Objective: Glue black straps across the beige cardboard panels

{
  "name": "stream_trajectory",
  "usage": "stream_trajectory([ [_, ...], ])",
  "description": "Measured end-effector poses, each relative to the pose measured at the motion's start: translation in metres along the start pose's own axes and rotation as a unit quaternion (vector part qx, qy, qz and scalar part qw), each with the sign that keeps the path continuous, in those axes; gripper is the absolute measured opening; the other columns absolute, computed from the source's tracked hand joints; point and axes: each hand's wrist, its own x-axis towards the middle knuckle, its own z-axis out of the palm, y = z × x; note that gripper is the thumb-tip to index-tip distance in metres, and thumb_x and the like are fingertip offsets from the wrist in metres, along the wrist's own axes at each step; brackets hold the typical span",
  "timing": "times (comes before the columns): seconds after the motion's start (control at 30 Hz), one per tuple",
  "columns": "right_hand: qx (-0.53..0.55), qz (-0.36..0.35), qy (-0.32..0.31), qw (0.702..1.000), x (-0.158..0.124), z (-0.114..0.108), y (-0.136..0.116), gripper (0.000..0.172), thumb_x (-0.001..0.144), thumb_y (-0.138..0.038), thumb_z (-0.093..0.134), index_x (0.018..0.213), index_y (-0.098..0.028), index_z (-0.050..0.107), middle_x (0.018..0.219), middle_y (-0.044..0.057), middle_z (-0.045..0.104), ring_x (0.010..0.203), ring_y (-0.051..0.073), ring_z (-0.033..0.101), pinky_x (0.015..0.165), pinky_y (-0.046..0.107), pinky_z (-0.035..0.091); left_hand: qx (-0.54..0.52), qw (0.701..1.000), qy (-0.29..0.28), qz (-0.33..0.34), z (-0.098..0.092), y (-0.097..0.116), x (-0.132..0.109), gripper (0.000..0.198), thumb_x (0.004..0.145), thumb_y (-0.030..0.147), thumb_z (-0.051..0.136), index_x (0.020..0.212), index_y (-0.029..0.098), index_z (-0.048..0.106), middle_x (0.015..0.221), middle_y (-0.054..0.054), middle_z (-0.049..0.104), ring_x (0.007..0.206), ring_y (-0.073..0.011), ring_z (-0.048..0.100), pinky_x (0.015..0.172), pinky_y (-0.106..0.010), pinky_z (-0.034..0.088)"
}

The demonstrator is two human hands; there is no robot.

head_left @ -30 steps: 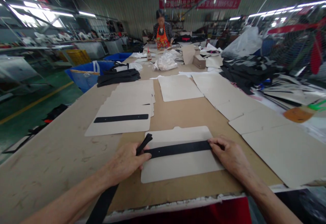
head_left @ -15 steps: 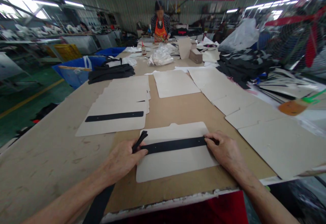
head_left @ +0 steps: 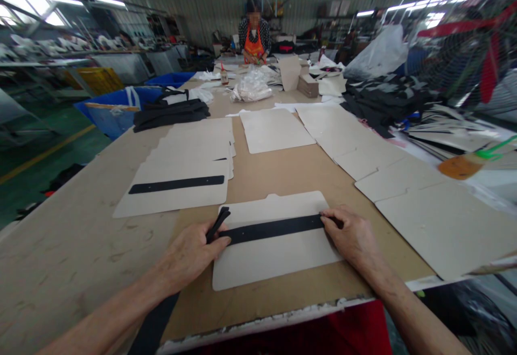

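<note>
A black strip [head_left: 274,229] lies across a pale board [head_left: 278,260] near the table's front edge. At the strip's left end, my left hand [head_left: 196,250] is closed on it, thumb on top, with more folded black strip [head_left: 218,224] sticking up between its fingers. My right hand [head_left: 351,234] pinches the strip's right end at the board's right side. Below my left forearm hangs another length of black material [head_left: 155,325]. Left of the board, a stack of pale boards [head_left: 169,201] has a black strip [head_left: 176,184] on its front one.
Overlapping pale boards [head_left: 440,225] cover the table's right side; another board [head_left: 277,131] lies behind. Black fabric [head_left: 172,113] and a blue bin [head_left: 115,112] are at the left. A person [head_left: 254,40] stands at the far end. A fan [head_left: 464,48] is at the right.
The view has shifted slightly, so the scene sits a little further left. Both hands keep their hold on the strip, with no clear movement against the board.
</note>
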Motion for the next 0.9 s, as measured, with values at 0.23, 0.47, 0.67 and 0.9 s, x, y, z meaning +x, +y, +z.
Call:
stream_trajectory([
  [0.23,-0.009,-0.004,-0.012,1.0,-0.002,0.0,0.001,0.023,0.086,-0.032,0.051,0.086,-0.024,0.072,0.091,0.004,0.071,0.085,0.02,0.068,0.079,0.032,0.052,-0.013,1.0,-0.007,0.001,-0.001,0.003,-0.002,0.025,0.083,0.043,0.056,0.089,0.02,0.065,0.067,0.003,0.061,0.068,-0.022,0.06,0.065,-0.03,0.04],
  [0.47,-0.032,-0.028,-0.012,0.999,-0.005,0.005,0.016,0.026,0.089,-0.038,0.049,0.086,-0.024,0.071,0.1,0.004,0.067,0.086,0.021,0.067,0.075,0.033,0.052,-0.009,0.994,-0.011,0.106,-0.009,0.028,-0.045,0.019,0.088,0.036,0.053,0.084,0.021,0.063,0.085,-0.001,0.067,0.082,-0.0207,0.061,0.074,-0.029,0.042],
  [0.67,-0.036,-0.059,-0.008,0.998,-0.004,0.007,0.026,0.026,0.088,-0.042,0.049,0.085,-0.027,0.069,0.095,0.003,0.07,0.087,0.022,0.069,0.074,0.033,0.053,0.024,0.994,-0.024,0.104,-0.009,0.029,-0.047,0.017,0.088,0.033,0.055,0.086,0.021,0.065,0.091,-0.004,0.07,0.086,-0.022,0.063,0.076,-0.031,0.042],
  [0.9,-0.048,-0.046,0.001,0.998,-0.005,0.007,0.025,0.028,0.086,-0.046,0.048,0.083,-0.028,0.07,0.096,0.002,0.071,0.083,0.022,0.069,0.07,0.033,0.054,-0.023,0.999,0.005,0.037,-0.005,0.017,-0.016,0.009,0.078,0.026,0.06,0.082,0.02,0.065,0.073,0.001,0.065,0.072,-0.0183,0.062,0.066,-0.028,0.039],
])
